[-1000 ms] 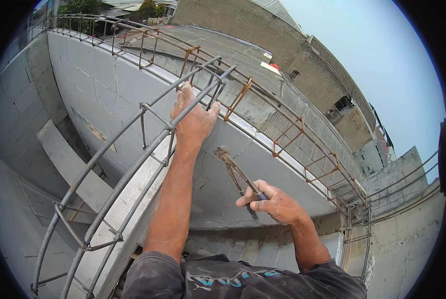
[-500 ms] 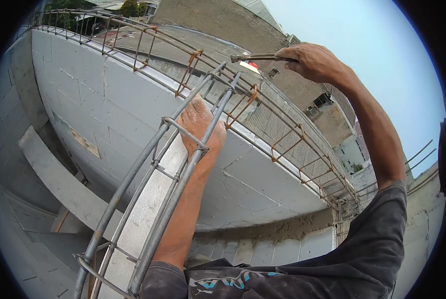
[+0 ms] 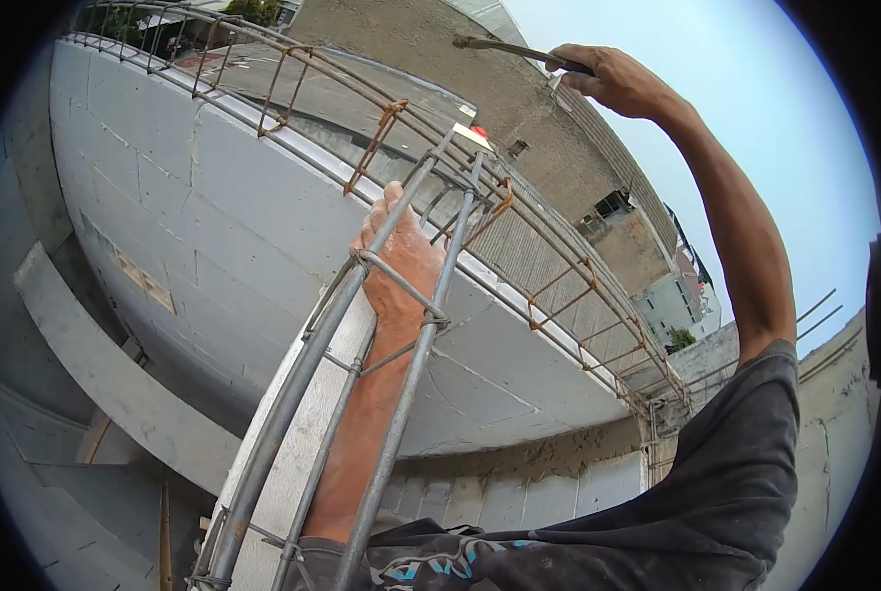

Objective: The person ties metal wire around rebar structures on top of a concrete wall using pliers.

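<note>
My right hand (image 3: 620, 83) is closed around the handle end of a long metal tool that looks like pincers (image 3: 505, 49). It holds them up high, their narrow head pointing left. Lower down, my dusty left hand (image 3: 401, 254) reaches among the bars of a steel rebar cage (image 3: 268, 433). Long bars and a bent stirrup cross in front of that hand and its forearm. Its fingers look curled, but what they hold is hidden. Just beyond the hand runs a rusty horizontal rebar cage (image 3: 381, 123) along the top of the pale block wall (image 3: 243, 236).
Beneath the cage lies a pale board or block strip (image 3: 303, 433). A curved grey slab (image 3: 96, 345) is down at the left. Past the wall are a corrugated roof (image 3: 529, 231) and a rough brown wall (image 3: 391, 49). Bare rebar ends (image 3: 817, 310) stick out at the right.
My right hand and the pincers have risen. My left hand now shows an upward finger, and the near rebar cage has shifted right in view. The view itself has moved slightly.
</note>
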The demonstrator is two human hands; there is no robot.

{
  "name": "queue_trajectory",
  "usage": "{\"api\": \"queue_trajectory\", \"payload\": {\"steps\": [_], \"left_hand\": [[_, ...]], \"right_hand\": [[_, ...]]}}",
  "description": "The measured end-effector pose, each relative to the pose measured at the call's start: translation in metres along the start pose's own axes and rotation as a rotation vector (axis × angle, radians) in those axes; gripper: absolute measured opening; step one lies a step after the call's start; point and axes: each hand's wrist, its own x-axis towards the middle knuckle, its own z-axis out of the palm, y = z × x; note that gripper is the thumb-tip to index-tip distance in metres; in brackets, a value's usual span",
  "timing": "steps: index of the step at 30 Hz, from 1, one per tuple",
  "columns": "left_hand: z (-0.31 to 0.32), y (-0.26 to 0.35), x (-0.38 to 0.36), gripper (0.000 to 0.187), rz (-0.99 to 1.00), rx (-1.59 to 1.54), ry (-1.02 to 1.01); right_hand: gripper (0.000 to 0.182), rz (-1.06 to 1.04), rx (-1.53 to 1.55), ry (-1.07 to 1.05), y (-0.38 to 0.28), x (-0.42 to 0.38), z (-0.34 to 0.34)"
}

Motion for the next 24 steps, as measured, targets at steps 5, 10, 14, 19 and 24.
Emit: {"api": "queue_trajectory", "payload": {"steps": [5,10,14,19,24], "left_hand": [[0.002,-0.002,-0.002,0.07,0.009,0.018,-0.055],[-0.004,0.002,-0.005,0.079,0.048,0.067,-0.064],[0.003,-0.004,-0.004,0.083,0.058,0.016,-0.054],[0.006,-0.007,-0.002,0.091,0.063,-0.062,-0.131],[0.0,-0.002,-0.005,0.079,0.065,0.009,-0.129]], "right_hand": [[0.034,-0.017,-0.064,-0.063,-0.015,-0.007,0.016],[0.034,-0.013,-0.2,-0.3,-0.036,-0.01,-0.024],[0.035,0.136,0.082,0.086,-0.013,0.004,0.004],[0.039,-0.147,-0.162,-0.342,-0.028,-0.02,0.007],[0.036,0.08,0.096,0.03,-0.016,0.01,0.003]]}}
